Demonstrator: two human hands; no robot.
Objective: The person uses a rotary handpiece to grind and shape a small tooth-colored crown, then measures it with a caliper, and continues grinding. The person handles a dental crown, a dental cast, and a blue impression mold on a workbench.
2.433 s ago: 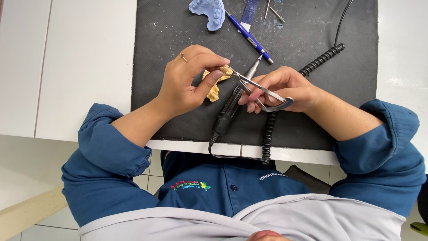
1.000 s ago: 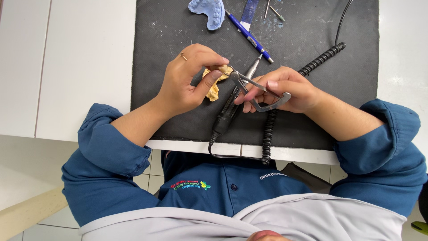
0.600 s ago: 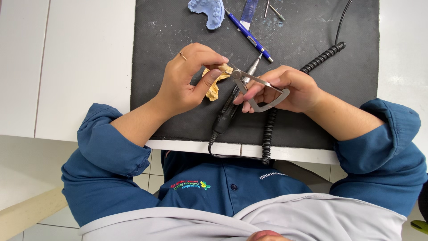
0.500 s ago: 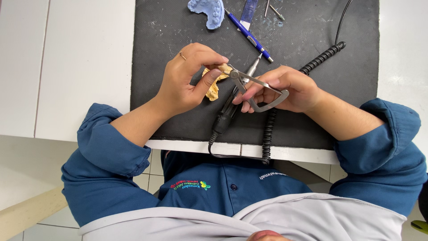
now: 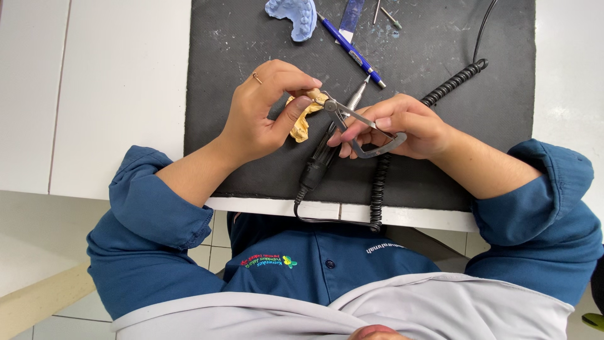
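Black mat [image 5: 251, 157] surface: left hand [image 5: 261, 110] pinches yellow cast [image 5: 302, 119], right hand [image 5: 402, 126] grips caliper [image 5: 362, 126], tips probably touching cast; hold steady.

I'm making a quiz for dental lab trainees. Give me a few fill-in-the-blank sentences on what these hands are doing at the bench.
1. The left hand holds a ____-coloured cast.
2. The right hand holds a metal caliper whose tips meet the ____.
3. The blue cast lies on the ____ mat.
4. Under the hands lies a handpiece with a ____ cord.

Missing words: yellow; cast; black; coiled
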